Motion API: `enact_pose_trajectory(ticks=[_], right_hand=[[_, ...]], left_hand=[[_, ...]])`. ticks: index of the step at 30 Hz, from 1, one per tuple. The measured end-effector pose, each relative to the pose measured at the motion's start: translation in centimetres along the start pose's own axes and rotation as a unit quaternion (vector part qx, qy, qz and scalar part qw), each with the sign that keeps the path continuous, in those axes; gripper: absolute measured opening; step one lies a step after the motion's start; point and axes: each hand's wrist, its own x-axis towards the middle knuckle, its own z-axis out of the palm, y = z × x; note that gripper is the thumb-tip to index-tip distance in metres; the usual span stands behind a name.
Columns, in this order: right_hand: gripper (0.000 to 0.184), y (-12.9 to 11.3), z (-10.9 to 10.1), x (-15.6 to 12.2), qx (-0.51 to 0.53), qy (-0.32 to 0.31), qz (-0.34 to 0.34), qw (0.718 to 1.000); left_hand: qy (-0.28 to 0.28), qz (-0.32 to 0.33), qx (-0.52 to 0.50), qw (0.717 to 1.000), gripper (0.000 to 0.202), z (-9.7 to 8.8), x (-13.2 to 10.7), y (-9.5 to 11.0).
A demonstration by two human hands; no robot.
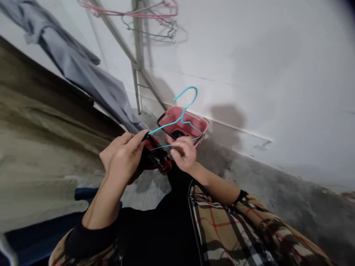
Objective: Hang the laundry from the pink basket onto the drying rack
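A turquoise clothes hanger [166, 126] is held up in front of me, its hook pointing up and away. My left hand [122, 153] is closed on the hanger's left end, with a bit of black cloth pinched at the fingertips. A black and red garment [159, 157] hangs below that end; its shape is partly hidden by the hand. By the hanger's lower bar, my right hand [184, 152] has loosely curled, slightly blurred fingers, the thumb apart from them. Whether it touches the bar is not clear.
Beyond the hanger, a pink basket [199, 127] with a black rim and dark contents stands on the concrete floor [235, 162]. Pink hangers [133, 14] and a dark one hang from a metal rack [138, 48] by the white wall. Grey clothing [74, 62] and olive cloth [50, 125] hang at left.
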Motion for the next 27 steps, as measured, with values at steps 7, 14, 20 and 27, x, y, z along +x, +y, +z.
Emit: enact_pose_trajectory(ticks=[7,14,20,27], right_hand=[[0.047,2.0,6.5,-6.2,-0.049,-0.459,-0.048,0.886],[0.027,7.5,0.9,-6.6,-0.171,-0.501,-0.018,0.848],[0.024,9.2,-3.1,-2.3,-0.158,-0.404,-0.086,0.897],[0.026,8.7,-3.5,2.1,-0.116,-0.376,-0.164,0.905]], left_hand=[[0.058,-0.018,0.102,0.993,0.029,-1.8,-2.6,0.0],[0.088,-0.065,0.079,0.991,0.033,-5.3,-5.8,-3.6],[0.099,-0.101,0.061,0.988,0.029,-4.5,-8.6,-7.8],[0.092,-0.105,0.102,0.985,0.027,-3.5,-10.1,-9.8]])
